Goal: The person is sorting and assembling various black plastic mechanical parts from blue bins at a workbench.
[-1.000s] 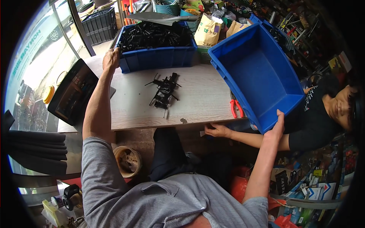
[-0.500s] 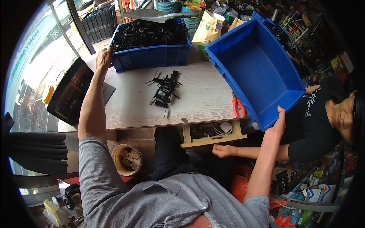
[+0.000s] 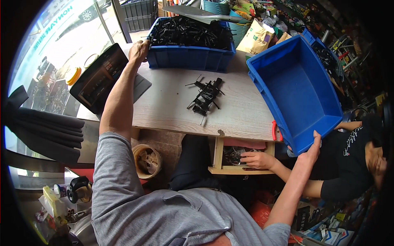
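Note:
My left hand (image 3: 138, 52) is closed on the left end of a blue plastic bin (image 3: 191, 59) at the back of the table. The bin is heaped with small black plastic parts (image 3: 193, 35). My right hand (image 3: 310, 148) grips the near corner of a second blue bin (image 3: 297, 92), tilted so its bare inside shows; my thumb is over the rim. A few black plastic pieces (image 3: 206, 96) with thin legs lie on the wooden table (image 3: 164, 102) between the bins. Red-handled pliers (image 3: 274, 130) lie by the tilted bin, partly hidden.
A co-worker's hand (image 3: 259, 160) reaches into the open wooden drawer (image 3: 242, 171) below the table edge. At the left stands a tablet or laptop (image 3: 100, 78). A round bucket (image 3: 147, 162) is on the floor. A metal scoop-like sheet (image 3: 201, 14) lies over the full bin.
The co-worker's hand has gone from below the drawer front into the drawer, which is pulled out further. My view has shifted; both my hands keep their holds on the bins.

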Tool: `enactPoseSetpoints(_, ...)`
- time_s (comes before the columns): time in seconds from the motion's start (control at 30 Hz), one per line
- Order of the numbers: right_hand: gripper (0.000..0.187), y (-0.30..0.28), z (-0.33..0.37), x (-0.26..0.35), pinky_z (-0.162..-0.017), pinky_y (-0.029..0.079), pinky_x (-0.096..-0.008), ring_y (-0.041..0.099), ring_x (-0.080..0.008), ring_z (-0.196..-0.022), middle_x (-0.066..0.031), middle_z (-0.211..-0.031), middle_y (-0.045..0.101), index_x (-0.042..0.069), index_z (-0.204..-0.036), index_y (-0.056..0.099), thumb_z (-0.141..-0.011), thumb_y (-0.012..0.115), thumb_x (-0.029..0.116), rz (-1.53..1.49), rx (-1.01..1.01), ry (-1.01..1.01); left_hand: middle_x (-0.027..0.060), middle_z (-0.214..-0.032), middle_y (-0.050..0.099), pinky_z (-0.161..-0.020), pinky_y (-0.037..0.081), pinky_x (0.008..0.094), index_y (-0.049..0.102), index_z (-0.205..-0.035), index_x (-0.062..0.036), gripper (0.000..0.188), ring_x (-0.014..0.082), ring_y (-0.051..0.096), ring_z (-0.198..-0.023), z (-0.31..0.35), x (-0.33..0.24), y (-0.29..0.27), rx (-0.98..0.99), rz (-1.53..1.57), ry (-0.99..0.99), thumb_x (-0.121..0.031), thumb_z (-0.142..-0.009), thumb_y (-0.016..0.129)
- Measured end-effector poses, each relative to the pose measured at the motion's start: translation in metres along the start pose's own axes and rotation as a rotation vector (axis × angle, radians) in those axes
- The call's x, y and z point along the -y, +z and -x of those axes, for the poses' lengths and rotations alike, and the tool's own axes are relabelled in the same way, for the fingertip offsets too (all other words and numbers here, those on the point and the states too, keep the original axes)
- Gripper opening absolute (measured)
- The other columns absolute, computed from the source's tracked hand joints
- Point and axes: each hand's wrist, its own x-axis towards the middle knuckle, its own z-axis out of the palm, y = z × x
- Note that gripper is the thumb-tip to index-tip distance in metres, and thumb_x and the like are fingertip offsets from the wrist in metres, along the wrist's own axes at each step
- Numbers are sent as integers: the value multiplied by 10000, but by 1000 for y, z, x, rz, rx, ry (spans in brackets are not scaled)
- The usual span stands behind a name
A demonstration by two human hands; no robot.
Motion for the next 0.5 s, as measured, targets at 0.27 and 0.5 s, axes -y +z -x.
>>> enactPoseSetpoints(0.27, 763, 7, 5, 4, -742, 476, -688, 576, -416, -1146, -161, -1363, 538, 115, -1390, 496, -746, 726, 455, 3, -26, -7, 220, -880, 691, -672, 595, 383, 670, -1001, 23, 509, 323, 719, -739, 1, -1, -10, -22, -25, -18, -430, -924, 450)
enactPoseSetpoints(0.5, 746, 20, 11, 6, -724, 474, -700, 597, -407, -1127, -140, -1360, 548, 124, -1394, 498, -760, 703, 459, 26, -51, 5, 223, -1116, 667, -784, 575, 418, 648, -1154, -5, 547, 352, 684, -996, 14, -9, -16, -3, 120, -155, -484, -940, 490)
